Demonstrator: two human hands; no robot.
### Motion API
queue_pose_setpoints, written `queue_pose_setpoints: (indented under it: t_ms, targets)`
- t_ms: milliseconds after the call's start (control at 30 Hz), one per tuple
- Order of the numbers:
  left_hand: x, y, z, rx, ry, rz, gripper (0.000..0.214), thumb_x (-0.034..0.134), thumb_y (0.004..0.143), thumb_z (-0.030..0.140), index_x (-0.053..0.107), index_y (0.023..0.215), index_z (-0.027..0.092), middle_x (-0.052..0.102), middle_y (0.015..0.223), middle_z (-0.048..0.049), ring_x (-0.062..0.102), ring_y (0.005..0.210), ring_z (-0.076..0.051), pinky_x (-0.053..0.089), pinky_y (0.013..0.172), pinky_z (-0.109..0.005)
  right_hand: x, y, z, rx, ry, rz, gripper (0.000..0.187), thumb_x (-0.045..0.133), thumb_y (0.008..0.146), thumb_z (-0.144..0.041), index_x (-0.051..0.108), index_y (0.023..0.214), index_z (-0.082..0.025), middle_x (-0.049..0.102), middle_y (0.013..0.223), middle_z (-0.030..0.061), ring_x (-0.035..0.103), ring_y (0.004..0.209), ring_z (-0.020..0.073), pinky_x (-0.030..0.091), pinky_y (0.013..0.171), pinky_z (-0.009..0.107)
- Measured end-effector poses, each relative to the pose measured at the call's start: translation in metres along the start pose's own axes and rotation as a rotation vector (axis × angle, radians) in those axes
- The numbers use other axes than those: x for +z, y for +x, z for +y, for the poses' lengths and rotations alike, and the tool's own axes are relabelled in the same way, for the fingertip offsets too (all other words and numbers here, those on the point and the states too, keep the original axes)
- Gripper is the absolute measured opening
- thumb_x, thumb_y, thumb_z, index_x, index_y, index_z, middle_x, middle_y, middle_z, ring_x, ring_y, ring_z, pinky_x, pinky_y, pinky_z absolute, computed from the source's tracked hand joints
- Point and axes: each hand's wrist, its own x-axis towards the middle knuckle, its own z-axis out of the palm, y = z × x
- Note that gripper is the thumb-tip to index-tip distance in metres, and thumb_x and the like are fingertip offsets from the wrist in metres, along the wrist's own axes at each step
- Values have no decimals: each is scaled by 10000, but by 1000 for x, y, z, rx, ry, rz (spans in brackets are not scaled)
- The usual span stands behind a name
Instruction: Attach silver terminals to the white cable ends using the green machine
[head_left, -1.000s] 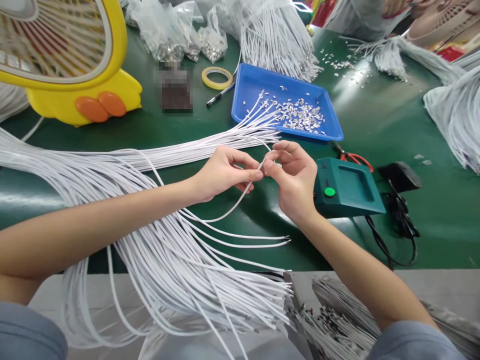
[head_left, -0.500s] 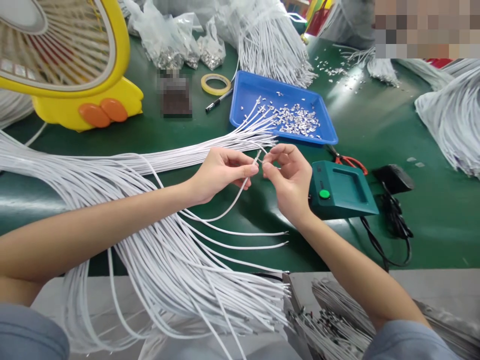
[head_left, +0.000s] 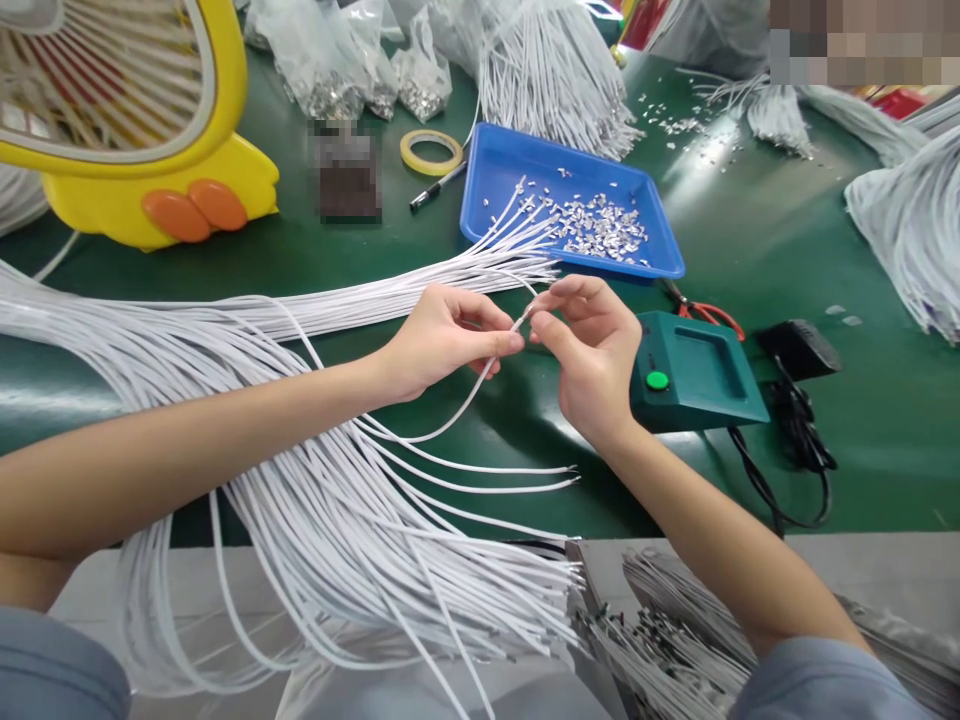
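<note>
My left hand (head_left: 457,338) pinches a white cable (head_left: 469,405) close to its end, thumb on top. The cable's stripped tip (head_left: 528,311) points up and right, out past the thumb. At that tip, the thumb and forefinger of my right hand (head_left: 589,350) are closed; whether a small metal piece is between them is too small to tell. A thick bundle of white cables (head_left: 315,510) lies under my left forearm, bare ends to the right. Behind my hands, another row of cables (head_left: 390,300) reaches the rim of a blue tray (head_left: 499,150) holding small metal terminals (head_left: 604,228).
A green device (head_left: 701,375) with a green button stands right of my right hand, near red-handled pliers (head_left: 709,312) and a black adapter (head_left: 799,350). A yellow fan (head_left: 225,190), tape roll (head_left: 431,153), pen (head_left: 437,187) and bags of metal parts (head_left: 421,75) lie farther back.
My right fingertips have come onto the cable's tip, which earlier stood slightly apart from them. My left hand keeps its pinch. The whole view has shifted slightly.
</note>
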Motion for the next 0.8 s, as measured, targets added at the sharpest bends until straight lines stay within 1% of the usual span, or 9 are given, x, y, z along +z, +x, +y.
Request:
queue_pose_setpoints:
  t_ms: [100,167,267,367,467,600,800]
  targets:
    - [-1,0,-1,-8,14,-15,295,893,560,265,670,654,97,630,527,-11,594,455,-106,504,448,-201,0,0,0,26,-17,-3,227,785,740,-309,596,850,-249,616,775,-17,625,751,146,510,599,264]
    - [-1,0,-2,-11,18,-20,292,891,565,264,670,657,97,637,539,-12,603,466,-109,513,458,-204,1,0,0,35,-23,-8,221,780,740,-307,589,832,-244,611,772,-18,614,734,140,508,597,263]
    - [-2,0,-3,-10,11,-30,278,886,574,256,675,667,100,643,547,-10,613,476,-112,526,468,-206,1,0,1,28,-15,-22,166,740,757,-241,587,822,-241,604,770,-21,591,703,128,515,611,267]
    - [-2,1,-2,-10,17,-32,258,875,595,245,677,674,98,648,554,-12,613,477,-110,531,472,-205,1,0,1,11,-11,-1,125,686,769,-176,587,808,-241,579,762,-19,565,683,123,510,605,272]
    - [-2,1,-2,-16,30,-26,260,871,606,252,676,679,96,652,564,-17,616,483,-111,538,480,-212,0,0,0,14,-36,20,112,665,783,-186,592,836,-253,573,776,-12,581,730,142,523,623,288]
    - [-2,0,-1,-22,28,-39,297,887,589,283,673,677,96,644,549,-16,614,479,-114,533,474,-213,0,0,-1,22,-26,-35,176,713,770,-234,587,890,-265,608,821,-8,623,813,164,542,665,305]
    - [-1,0,-2,-24,5,-43,291,894,576,270,667,649,105,636,546,-8,613,475,-112,530,465,-210,0,0,1,94,-1,-40,296,790,722,-342,560,894,-269,598,789,-14,622,761,161,551,640,317]
